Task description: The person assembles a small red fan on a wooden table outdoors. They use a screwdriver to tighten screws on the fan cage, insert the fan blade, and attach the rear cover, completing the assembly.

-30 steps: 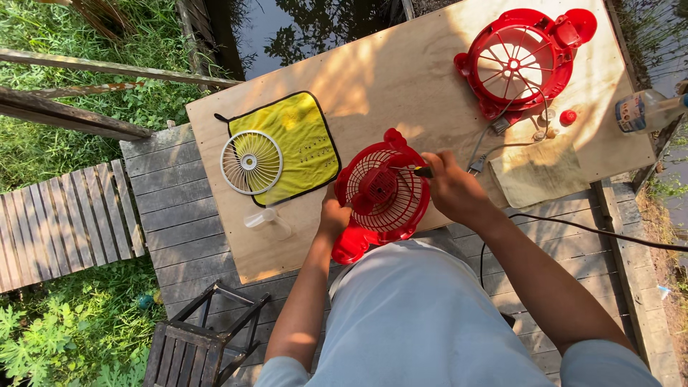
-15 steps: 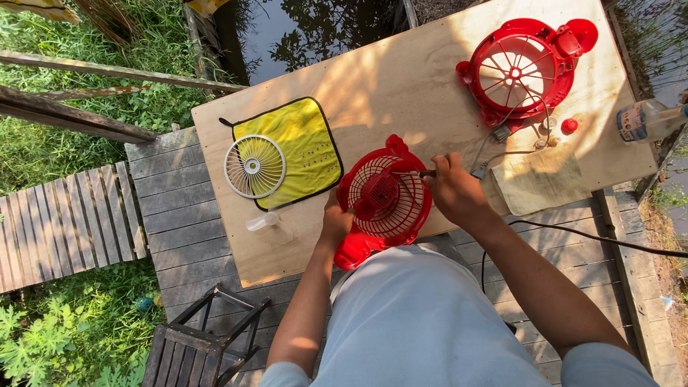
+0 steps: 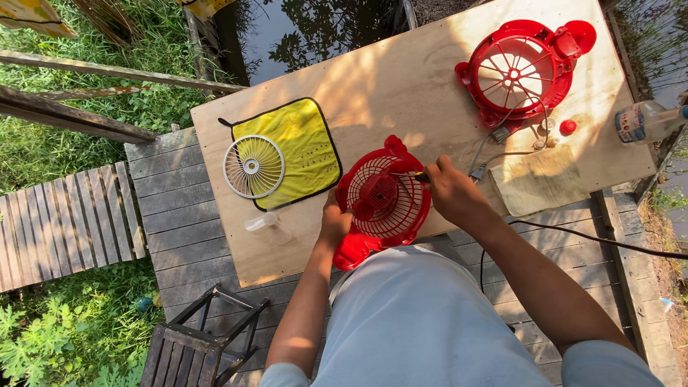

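This is an outdoor work spot, prob. a garden or yard beside water, not a proper workshop. A plain plywood board (image 3: 373, 79) serves as the bench & lies on a grey wooden deck (image 3: 186, 229). Dark water (image 3: 301, 36) w/ tree reflections is just behind it. Green grass (image 3: 93, 100) & weeds are at the left, near a small plank walkway (image 3: 64, 222). Strong sunlight w/ leaf shadows falls on the board.
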